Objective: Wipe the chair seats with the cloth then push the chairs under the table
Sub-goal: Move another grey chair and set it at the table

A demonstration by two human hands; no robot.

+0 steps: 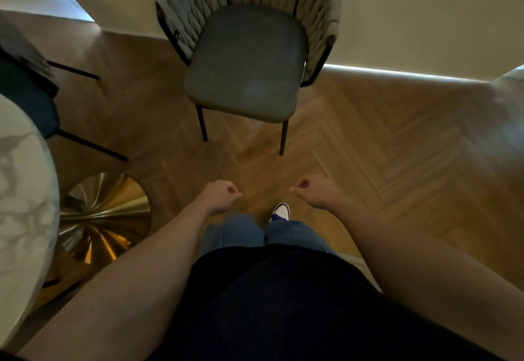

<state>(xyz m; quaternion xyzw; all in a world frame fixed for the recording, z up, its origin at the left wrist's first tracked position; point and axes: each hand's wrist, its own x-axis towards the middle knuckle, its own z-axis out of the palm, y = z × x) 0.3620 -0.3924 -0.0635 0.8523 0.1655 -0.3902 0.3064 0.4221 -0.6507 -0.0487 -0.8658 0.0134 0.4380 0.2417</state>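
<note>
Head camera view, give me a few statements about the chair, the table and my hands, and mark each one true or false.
1. The grey chair stands out on the wooden floor, not pushed under the table. True.
2. The left hand holds a cloth. False: its fingers are loosely curled and hold nothing; no cloth is in view.
3. The marble table is at the left edge, over a gold base. True.
4. The right hand grips the chair's back. False: it hangs apart from the chair, holding nothing.
5. A book lies on the chair's seat. False: the seat is bare.
</note>
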